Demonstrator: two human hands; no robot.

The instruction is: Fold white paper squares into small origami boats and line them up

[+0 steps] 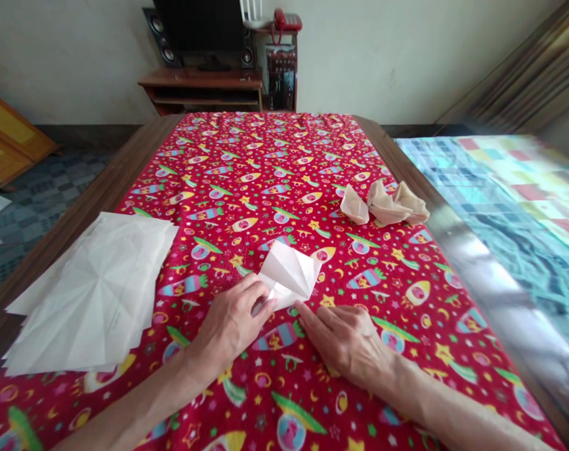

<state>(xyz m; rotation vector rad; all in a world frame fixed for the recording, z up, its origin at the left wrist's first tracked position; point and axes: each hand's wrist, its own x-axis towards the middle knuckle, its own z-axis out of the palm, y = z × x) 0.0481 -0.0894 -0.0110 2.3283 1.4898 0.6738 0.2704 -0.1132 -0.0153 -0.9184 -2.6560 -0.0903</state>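
A small folded sheet of white paper (290, 273) lies on the red patterned cloth in front of me, with crease lines fanning across it. My left hand (240, 316) pinches its left corner between thumb and fingers. On the right, the extended index finger of my right hand (343, 338) touches the paper's lower edge, while the other fingers are curled loosely. A stack of creased white paper sheets (96, 294) rests to my left. Several folded paper pieces (387, 203), shaped like little boats, stand together at the right.
The red cloth (275, 169) covers most of a dark wooden table (119, 169). Beyond it stand a television (199, 28) on a wooden stand (202, 81) and a red telephone (288, 22). A bed with a patterned cover (495, 207) adjoins the right side.
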